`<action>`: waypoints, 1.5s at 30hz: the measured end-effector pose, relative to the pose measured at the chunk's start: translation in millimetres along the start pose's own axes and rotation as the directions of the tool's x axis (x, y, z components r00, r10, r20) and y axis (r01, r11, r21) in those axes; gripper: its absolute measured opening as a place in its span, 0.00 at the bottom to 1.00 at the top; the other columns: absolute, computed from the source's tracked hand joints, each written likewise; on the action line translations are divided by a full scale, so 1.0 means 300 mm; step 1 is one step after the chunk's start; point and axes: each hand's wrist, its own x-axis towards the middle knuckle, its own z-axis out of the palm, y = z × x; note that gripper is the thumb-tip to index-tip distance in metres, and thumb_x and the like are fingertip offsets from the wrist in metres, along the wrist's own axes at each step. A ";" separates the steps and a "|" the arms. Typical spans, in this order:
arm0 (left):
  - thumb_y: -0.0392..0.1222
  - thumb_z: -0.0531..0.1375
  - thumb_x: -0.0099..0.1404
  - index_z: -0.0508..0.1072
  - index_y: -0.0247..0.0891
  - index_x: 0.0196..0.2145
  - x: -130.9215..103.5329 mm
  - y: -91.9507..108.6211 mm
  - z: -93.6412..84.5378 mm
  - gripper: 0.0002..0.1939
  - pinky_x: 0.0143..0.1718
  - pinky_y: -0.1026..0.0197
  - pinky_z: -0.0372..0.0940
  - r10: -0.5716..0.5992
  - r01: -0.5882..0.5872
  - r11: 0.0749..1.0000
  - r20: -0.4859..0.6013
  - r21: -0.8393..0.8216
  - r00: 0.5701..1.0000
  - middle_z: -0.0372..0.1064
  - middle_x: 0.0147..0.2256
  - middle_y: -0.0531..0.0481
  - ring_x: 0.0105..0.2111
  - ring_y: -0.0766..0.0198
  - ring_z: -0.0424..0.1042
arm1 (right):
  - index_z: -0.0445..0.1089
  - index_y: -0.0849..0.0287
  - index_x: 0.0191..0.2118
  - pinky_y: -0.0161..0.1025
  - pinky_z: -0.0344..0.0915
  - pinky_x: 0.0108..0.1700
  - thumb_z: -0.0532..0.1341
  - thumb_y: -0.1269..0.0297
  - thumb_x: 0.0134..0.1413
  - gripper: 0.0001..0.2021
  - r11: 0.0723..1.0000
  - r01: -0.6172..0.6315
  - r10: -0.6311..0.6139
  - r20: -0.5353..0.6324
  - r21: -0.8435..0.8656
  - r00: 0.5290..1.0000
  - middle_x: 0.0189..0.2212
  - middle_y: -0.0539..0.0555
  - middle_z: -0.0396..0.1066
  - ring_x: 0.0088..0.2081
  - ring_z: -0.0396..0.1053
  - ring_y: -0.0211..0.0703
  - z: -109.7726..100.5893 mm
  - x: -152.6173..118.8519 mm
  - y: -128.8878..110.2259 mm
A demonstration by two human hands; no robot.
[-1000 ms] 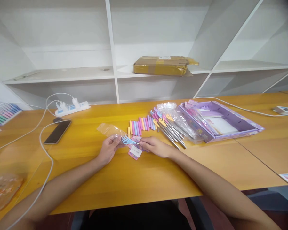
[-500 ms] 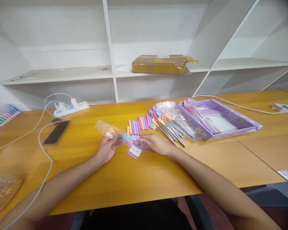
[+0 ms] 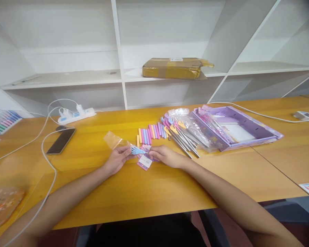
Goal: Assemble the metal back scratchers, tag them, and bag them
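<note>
A back scratcher with a light-blue hand-shaped head (image 3: 138, 150) lies between my two hands, its claws pointing left. My left hand (image 3: 117, 160) is closed on a clear plastic bag (image 3: 112, 140), with its thumb and fingertips at the claws. My right hand (image 3: 167, 156) pinches the scratcher's thin metal neck just behind the head; the rest of the rod is hidden by the hand. Beneath lie pink and purple printed cards (image 3: 145, 162) with a white label. Just beyond is a row of coloured handle grips (image 3: 150, 134) in pink, yellow, blue and purple.
Several metal-rod back scratchers (image 3: 184, 140) lie right of the grips, by crumpled plastic bags (image 3: 195, 128). A purple box (image 3: 257, 139) stands beyond. Leftward are a phone (image 3: 61, 141), a power strip (image 3: 77, 116) and a white cable (image 3: 51, 164). A taped carton (image 3: 173, 68) rests on the shelf.
My left fingers have closed in on the blue claws, and the head has shifted slightly lower. The bag's loose end has tilted up a little. My right hand keeps its pinch.
</note>
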 end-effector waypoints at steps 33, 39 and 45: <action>0.46 0.78 0.53 0.83 0.33 0.36 0.008 -0.011 -0.007 0.18 0.41 0.56 0.75 -0.046 0.043 0.998 -0.071 -0.045 0.996 0.82 0.36 0.42 0.36 0.58 0.80 | 0.67 0.57 0.33 0.37 0.60 0.37 0.49 0.43 0.74 0.25 0.997 0.033 -0.032 0.017 -0.074 0.999 0.28 0.50 0.68 0.30 0.64 0.39 -0.043 -0.015 -0.013; 0.47 0.78 0.53 0.84 0.32 0.34 0.013 -0.010 0.007 0.17 0.44 0.55 0.75 -0.020 0.020 1.000 -0.040 0.007 0.999 0.82 0.37 0.42 0.37 0.58 0.80 | 0.66 0.57 0.32 0.37 0.57 0.35 0.49 0.46 0.75 0.24 0.988 -0.001 -0.010 -0.067 -0.157 0.998 0.27 0.49 0.66 0.29 0.61 0.39 -0.006 -0.008 -0.018; 0.49 0.76 0.56 0.83 0.31 0.35 0.007 -0.010 0.020 0.17 0.41 0.58 0.73 0.014 -0.013 0.997 -0.008 0.079 1.000 0.81 0.35 0.43 0.34 0.60 0.79 | 0.64 0.57 0.32 0.38 0.55 0.34 0.49 0.49 0.75 0.22 0.983 -0.022 0.004 -0.098 -0.184 0.995 0.26 0.49 0.65 0.28 0.60 0.38 0.024 -0.002 -0.032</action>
